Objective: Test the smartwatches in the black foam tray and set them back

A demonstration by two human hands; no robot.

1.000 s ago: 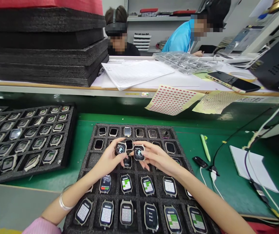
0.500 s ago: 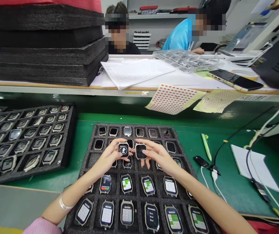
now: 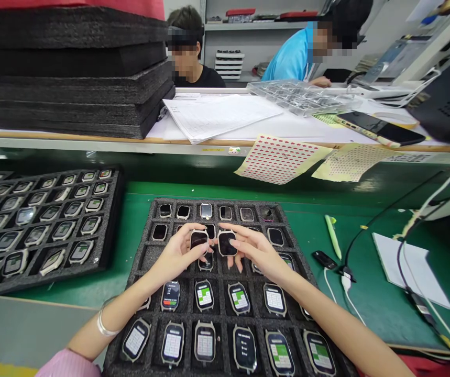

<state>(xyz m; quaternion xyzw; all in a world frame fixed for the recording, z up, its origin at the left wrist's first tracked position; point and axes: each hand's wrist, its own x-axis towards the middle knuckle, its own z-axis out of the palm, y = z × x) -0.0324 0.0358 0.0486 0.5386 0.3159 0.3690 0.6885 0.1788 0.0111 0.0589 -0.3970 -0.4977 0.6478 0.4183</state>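
- The left hand (image 3: 177, 252) closes in a narrow pinch on a dark-screened square watch with a pale metal-look case (image 3: 198, 239), thumb low on the face, forefinger along the top.
- The right hand (image 3: 259, 250) grips a second square watch, its black glass face rimmed in pale metal (image 3: 226, 245), thumb at the right edge, fingers above and behind.
- Both watches are held side by side, slightly apart, above a charcoal-black foam tray with square compartments (image 3: 150, 257) on a green tabletop (image 3: 303, 222).
- Each strapless watch looks light and rigid; the smooth glass is likely slippery and prone to scratches or cracks if dropped.
- The case's side edges appear the surest hold, with thumb pressure kept light on the screen.
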